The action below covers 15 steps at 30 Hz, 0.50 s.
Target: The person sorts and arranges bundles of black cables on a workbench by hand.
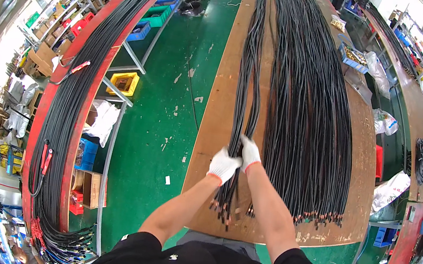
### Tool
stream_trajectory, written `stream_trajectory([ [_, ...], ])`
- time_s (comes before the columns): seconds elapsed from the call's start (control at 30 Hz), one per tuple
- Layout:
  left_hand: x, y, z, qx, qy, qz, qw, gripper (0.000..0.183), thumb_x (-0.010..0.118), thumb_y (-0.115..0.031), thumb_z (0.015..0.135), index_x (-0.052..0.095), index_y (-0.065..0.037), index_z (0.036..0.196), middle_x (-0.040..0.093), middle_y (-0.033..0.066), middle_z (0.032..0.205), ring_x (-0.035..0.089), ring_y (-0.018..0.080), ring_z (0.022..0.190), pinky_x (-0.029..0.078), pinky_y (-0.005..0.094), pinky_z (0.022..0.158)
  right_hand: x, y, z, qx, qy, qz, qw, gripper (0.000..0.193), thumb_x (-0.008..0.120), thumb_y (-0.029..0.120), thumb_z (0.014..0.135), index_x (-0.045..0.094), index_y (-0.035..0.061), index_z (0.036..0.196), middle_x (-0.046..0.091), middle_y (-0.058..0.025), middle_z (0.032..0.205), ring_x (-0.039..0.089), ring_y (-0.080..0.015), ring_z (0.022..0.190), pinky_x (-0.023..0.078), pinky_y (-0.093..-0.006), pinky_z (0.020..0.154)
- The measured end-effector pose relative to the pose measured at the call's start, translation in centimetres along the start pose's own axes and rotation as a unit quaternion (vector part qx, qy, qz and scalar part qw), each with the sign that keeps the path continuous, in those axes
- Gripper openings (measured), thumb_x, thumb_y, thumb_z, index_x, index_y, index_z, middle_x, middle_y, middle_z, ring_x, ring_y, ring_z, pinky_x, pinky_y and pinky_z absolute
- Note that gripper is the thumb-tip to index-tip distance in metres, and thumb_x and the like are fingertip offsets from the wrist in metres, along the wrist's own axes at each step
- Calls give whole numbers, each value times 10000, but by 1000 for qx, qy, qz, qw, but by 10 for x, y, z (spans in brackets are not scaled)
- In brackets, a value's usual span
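A narrow bundle of long black cables (251, 73) lies lengthwise on a long brown workbench (215, 127). Both of my hands wear white gloves with orange cuffs. My left hand (224, 166) grips this bundle near its close end. Just beyond it, my right hand (249, 152) is closed around the same bundle. The cable ends with copper terminals (222, 213) hang out below my hands near the bench's front edge. A much wider spread of black cables (311, 107) lies to the right, its terminal ends lined up at the front.
To the left, a red-edged bench (92, 84) carries another long run of black cables. A green floor aisle (165, 99) lies between, with yellow, blue and green bins under the left bench. Bags, a blue tray and shelving stand to the right.
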State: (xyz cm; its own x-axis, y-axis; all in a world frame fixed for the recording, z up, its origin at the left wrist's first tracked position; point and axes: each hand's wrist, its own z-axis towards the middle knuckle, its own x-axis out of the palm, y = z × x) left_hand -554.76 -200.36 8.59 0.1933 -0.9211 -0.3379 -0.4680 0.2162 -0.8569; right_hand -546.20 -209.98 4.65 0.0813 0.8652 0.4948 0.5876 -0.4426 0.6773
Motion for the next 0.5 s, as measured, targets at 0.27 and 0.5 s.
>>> stream_trajectory([
  [0.27, 14, -24, -45, 52, -53, 174, 982, 476, 732, -316, 865, 646, -7, 1217, 734, 245, 1044, 721, 433, 1001, 562, 513, 866, -33, -23, -11, 80, 74, 211, 971, 460, 552, 486, 1079, 700, 64, 1188, 755, -119, 1044, 723, -259, 923, 600, -419, 853],
  [0.5, 22, 95, -1, -114, 37, -203, 972, 283, 766, -205, 956, 709, -1, 1144, 740, 44, 963, 663, 127, 793, 529, 309, 718, -22, -60, 15, 110, -77, -119, 984, 614, 586, 442, 1056, 574, -58, 1412, 666, -211, 1365, 665, -341, 1179, 517, -437, 1032],
])
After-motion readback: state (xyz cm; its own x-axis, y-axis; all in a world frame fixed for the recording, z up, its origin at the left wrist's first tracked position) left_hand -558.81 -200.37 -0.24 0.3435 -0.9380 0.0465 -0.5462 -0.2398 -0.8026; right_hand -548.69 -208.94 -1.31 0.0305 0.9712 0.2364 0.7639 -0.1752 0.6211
